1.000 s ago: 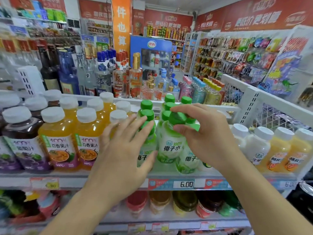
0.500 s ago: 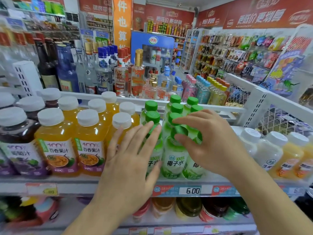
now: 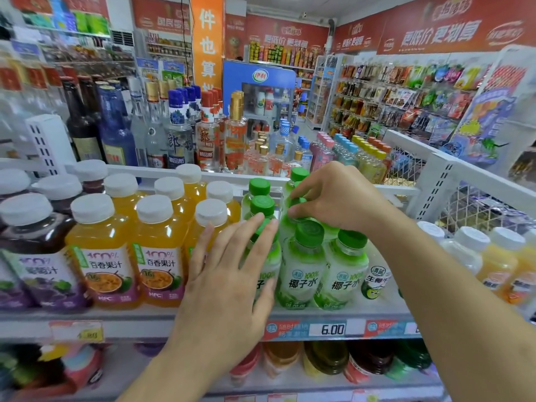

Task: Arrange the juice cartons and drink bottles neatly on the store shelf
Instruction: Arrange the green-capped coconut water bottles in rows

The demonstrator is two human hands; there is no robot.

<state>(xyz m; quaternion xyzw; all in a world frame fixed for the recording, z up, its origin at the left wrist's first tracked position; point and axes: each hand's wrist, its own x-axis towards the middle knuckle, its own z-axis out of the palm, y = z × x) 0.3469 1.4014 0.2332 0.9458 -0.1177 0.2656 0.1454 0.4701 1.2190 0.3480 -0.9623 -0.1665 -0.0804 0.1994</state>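
So the right hand (image 3: 336, 198) has its grip curled down over the green cap of a coconut water bottle (image 3: 290, 224) in the second row back, thumb and fingertips pinching around the cap from above. The bottle stands upright on the shelf (image 3: 203, 317), mostly hidden by that hand and by the bottles in front of it.

Just below and left of that grip, the left hand (image 3: 229, 274) is flat and wide, fingers straight and slightly spread, resting against the front-left coconut water bottle (image 3: 266, 262); fingertips reach up near its cap. Not curled round anything.

Directly under the right hand are two more front-row coconut water bottles (image 3: 301, 271), upright and touching side by side, labels facing out. Behind the grip, a couple more green caps (image 3: 259, 187) line up toward the back rail.

Left of the left hand sit orange juice bottles (image 3: 101, 256) with white caps, packed in rows, and further left some dark purple juice bottles (image 3: 32, 256). Right of the right forearm are pale and yellow white-capped bottles (image 3: 493, 265).

Under the coconut waters, on the shelf edge, a price tag (image 3: 332, 329) reads 6.00. More bottles lie on the lower shelf, too blurry to tell what they are.
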